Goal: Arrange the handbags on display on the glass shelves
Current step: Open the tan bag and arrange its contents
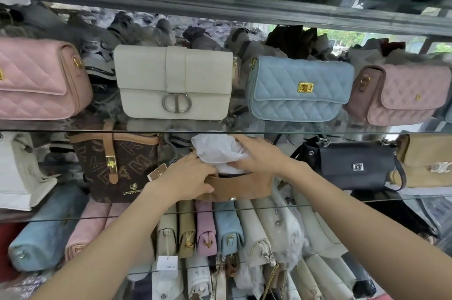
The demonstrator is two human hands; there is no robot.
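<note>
Readable marks, placed from the tan bag (241, 188) under my hands:

- Brown bag (117, 165), just left of it: large tan letters scattered over the front, of which R, A and M can be made out; a small gold emblem and a line of gold lettering near the bottom, too small to read
- Cream bag (175, 82), shelf above: round metal clasp formed as the letters CD
- White hang tag (167, 262), below and left: one short printed line, not legible
- Black bag (354, 165), to the right: small silver logo plate, unreadable

Paper (216, 150) in the open bag (241, 187), between two shelf bags
</note>
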